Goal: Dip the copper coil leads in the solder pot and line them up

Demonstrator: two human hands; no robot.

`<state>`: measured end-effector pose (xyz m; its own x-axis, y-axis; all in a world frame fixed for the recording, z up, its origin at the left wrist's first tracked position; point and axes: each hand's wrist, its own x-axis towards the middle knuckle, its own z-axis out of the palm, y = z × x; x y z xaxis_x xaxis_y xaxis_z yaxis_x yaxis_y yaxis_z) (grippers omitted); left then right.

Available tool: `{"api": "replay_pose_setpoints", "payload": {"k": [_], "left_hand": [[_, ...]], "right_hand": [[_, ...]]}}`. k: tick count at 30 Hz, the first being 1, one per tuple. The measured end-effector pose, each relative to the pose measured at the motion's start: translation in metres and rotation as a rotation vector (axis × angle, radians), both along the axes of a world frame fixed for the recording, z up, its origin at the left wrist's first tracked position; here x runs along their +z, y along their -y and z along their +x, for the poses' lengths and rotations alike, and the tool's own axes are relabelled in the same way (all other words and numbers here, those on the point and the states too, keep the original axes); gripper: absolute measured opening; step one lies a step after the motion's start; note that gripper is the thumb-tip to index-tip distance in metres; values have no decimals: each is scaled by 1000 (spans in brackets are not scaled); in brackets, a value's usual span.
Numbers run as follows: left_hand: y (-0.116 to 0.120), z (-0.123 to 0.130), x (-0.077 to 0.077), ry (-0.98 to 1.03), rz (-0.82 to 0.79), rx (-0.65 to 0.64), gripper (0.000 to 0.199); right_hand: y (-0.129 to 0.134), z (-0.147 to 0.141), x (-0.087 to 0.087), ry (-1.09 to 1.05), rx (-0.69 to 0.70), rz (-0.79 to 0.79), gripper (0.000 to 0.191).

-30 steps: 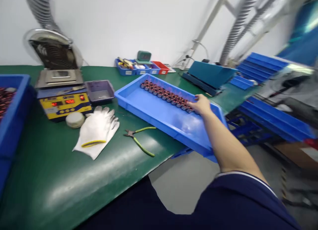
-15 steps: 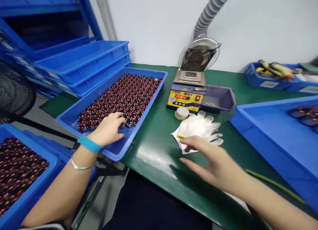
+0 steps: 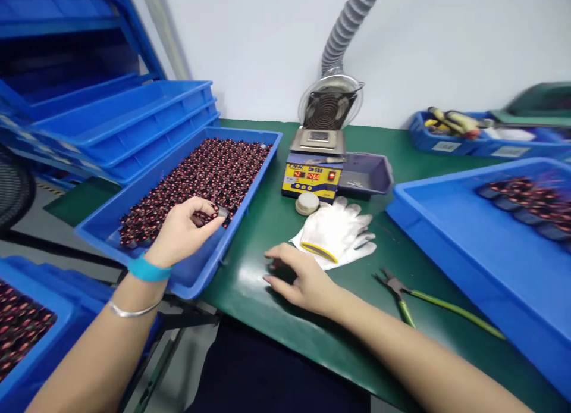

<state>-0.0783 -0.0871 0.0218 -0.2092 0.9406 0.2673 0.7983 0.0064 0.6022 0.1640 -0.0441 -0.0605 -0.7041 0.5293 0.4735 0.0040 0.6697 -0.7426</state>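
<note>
My left hand (image 3: 185, 231) is closed on a small copper-wound coil part (image 3: 222, 211), pinched between thumb and fingers; its grey side shows. It is over the near end of a blue tray (image 3: 267, 163) filled with rows of similar dark coil parts (image 3: 196, 175). My right hand (image 3: 303, 279) hovers above the green table, thumb and fingers apart, with nothing in it. Just behind it lie white gloves (image 3: 332, 231) with a yellow-edged cuff. To its right rest pliers with green handles (image 3: 404, 291).
A yellow-fronted heating station (image 3: 310, 178) stands at the back beside a purple-grey bin (image 3: 379, 172), under a grey duct hose (image 3: 348, 29). A round whitish tin (image 3: 307, 203) sits before it. Another blue tray (image 3: 450, 240) with coil parts occupies the right; stacked blue trays (image 3: 147, 118) stand left.
My left hand has taken a coil part from the tray's near rows. My right hand has moved left, off the gloves' cuff. The view has turned right, bringing the pliers into sight.
</note>
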Motion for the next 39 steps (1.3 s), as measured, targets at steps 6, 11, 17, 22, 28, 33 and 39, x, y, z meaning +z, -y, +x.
{"api": "replay_pose_setpoints", "payload": {"k": [6,11,17,22,28,33,39], "left_hand": [[-27,87,9,458,-46,-187,38],[-59,114,-1,523,-8,-268,45],[-65,99,-12,831,-180,-349,45],[-67,95,-11,1025,-240,-340,35],[-69,96,-3,1158,-256,-275,33],[-71,92,-4,1267,-208,-159,26],[-74,91,-9,1327,-165,-180,28]], "right_hand": [[-10,-2,24,-247,-341,-168,54],[-31,10,30,-377,-402,-441,40],[-55,22,35,-480,-303,-709,53],[-51,20,38,-384,-247,-714,49],[-42,15,33,-286,-227,-603,43],[-42,17,29,-288,-251,-574,42],[-41,18,31,-300,-238,-523,40]]}}
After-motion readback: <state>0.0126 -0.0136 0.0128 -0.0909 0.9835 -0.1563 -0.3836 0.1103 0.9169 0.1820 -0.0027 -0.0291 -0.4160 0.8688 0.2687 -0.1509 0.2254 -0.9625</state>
